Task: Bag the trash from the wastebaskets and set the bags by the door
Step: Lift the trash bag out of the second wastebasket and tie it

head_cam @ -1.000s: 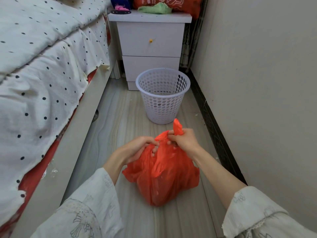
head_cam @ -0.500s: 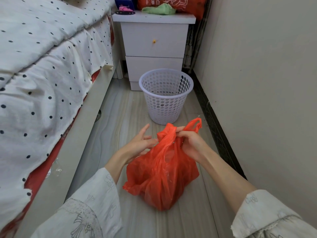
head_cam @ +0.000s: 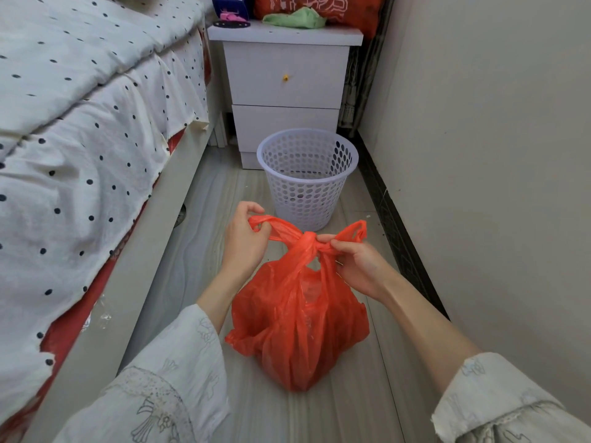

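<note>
Orange trash bag (head_cam: 297, 327) sat on the floor just in front of the white wastebasket (head_cam: 307, 177), which looked empty. Left hand (head_cam: 244, 239) pinched one handle loop; right hand (head_cam: 355, 266) pinched the other, fingers closed on the plastic. The loops were pulled in opposite directions, apparently to cinch the knot (head_cam: 308, 239) between them. Bag rested on the floor, probably so both hands could tie. No door visible.

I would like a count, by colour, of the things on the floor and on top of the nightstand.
Orange: 2, trash bag and printed bag
White: 1, wastebasket
Green: 1, cloth
Blue: 1, box
Pink: 1, small item
Black: 1, flat disc
Total: 7
</note>
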`<state>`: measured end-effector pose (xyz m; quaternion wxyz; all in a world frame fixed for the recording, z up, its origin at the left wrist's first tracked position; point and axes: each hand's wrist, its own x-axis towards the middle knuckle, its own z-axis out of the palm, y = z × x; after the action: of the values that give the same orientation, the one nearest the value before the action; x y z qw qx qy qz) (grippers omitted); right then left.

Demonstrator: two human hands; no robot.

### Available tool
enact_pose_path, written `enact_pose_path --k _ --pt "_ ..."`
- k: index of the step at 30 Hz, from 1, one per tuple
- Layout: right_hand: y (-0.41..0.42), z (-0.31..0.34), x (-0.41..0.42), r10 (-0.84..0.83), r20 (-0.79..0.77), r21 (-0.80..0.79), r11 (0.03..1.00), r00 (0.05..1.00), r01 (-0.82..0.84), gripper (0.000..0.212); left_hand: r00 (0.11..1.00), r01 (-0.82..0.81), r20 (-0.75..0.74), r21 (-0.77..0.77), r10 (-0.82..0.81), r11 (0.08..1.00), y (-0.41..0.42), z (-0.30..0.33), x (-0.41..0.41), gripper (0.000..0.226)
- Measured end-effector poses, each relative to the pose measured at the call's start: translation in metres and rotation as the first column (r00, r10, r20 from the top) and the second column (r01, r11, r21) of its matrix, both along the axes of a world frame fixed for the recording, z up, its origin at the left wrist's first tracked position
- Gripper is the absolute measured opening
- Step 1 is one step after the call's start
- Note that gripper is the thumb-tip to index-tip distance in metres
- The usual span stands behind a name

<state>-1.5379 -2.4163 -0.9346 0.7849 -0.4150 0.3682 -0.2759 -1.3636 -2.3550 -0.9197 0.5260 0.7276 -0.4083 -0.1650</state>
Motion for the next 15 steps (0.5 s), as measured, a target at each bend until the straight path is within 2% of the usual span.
enact_pose_path --k 2,3,4,5,6,7,8,9,10,12,13,15 --pt "-0.004 0.0 -0.003 -0.032 0.018 0.034 0.999 0.999 0.031 0.033 0.985 -0.034 0.174 0.105 0.015 0.994 0.002 -0.002 0.009 0.009" --pt "-0.006 0.0 -0.004 -0.068 0.03 0.061 0.996 0.997 0.066 0.035 0.971 0.011 0.229 0.256 -0.072 0.967 0.003 -0.004 0.015 0.011" --pt "-0.007 0.001 -0.007 -0.117 0.044 0.096 0.989 0.992 0.112 0.036 0.955 0.102 0.209 0.438 -0.211 0.893 0.006 -0.004 0.019 0.025" --pt "-0.008 0.002 -0.009 -0.176 0.06 0.135 0.977 0.983 0.166 0.037 0.933 0.241 0.088 0.567 -0.349 0.787 0.011 -0.005 0.022 0.034" --pt "-0.009 0.002 -0.012 -0.234 0.077 0.169 0.961 0.969 0.219 0.037 0.898 0.391 -0.077 0.593 -0.434 0.703 0.016 -0.003 0.022 0.034" --pt "-0.01 0.002 -0.015 -0.287 0.093 0.197 0.944 0.953 0.265 0.038 0.85 0.523 -0.256 0.51 -0.46 0.683 0.02 -0.001 0.022 0.03" --pt "-0.01 0.003 -0.016 -0.33 0.116 0.232 0.926 0.937 0.297 0.038 0.787 0.594 -0.434 0.338 -0.439 0.73 0.022 0.0 0.021 0.028" --pt "-0.011 0.003 -0.015 -0.369 0.143 0.277 0.906 0.919 0.32 0.039 0.693 0.575 -0.603 0.132 -0.395 0.807 0.019 -0.001 0.019 0.03" --pt "-0.01 0.003 -0.013 -0.412 0.174 0.332 0.88 0.895 0.34 0.04 0.577 0.488 -0.733 -0.043 -0.359 0.872 0.015 0.0 0.016 0.033" --pt "-0.012 0.002 -0.003 -0.512 0.227 0.447 0.81 0.829 0.379 0.038 0.351 0.271 -0.882 -0.225 -0.314 0.936 0.004 -0.001 0.005 0.038" --pt "-0.013 0.004 0.002 -0.557 0.235 0.492 0.775 0.796 0.397 0.034 0.251 0.163 -0.921 -0.262 -0.297 0.951 -0.001 -0.002 -0.002 0.039" --pt "-0.014 0.007 0.006 -0.611 0.189 0.513 0.729 0.769 0.453 0.021 0.123 -0.024 -0.966 -0.232 -0.228 0.972 -0.008 -0.004 -0.01 0.048"
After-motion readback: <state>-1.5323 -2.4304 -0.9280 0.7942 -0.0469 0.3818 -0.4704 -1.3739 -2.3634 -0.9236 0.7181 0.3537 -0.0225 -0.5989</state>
